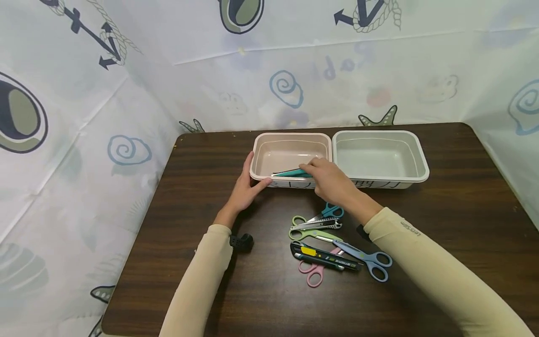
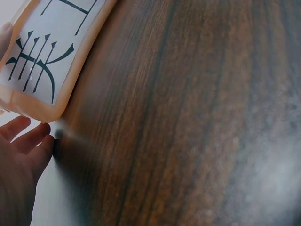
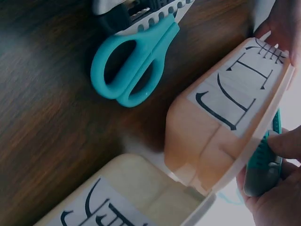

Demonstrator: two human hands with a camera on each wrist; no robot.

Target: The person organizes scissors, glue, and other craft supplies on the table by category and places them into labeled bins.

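A teal utility knife [image 1: 292, 173] is pinched in my right hand [image 1: 334, 183], low over the front rim of the pink bin [image 1: 294, 135]. Its grey-and-teal handle [image 3: 257, 175] shows between thumb and fingers in the right wrist view; the far end reaches over the bin's inside. Against the bin's left end rests my left hand [image 1: 243, 192], fingers extended along the side and thumb at the front rim. A paper label [image 2: 40, 52] with dark characters covers the bin's front.
Beside the pink bin stands a pale grey bin [image 1: 414, 179]. Nearer lie teal scissors [image 3: 164, 40], a silver cutter [image 1: 313, 225], green scissors [image 1: 316, 233], blue scissors [image 1: 362, 255], a black-and-yellow utility knife [image 1: 322, 256] and pink scissors [image 1: 318, 270], overlapping on the dark wooden table [image 1: 269, 299].
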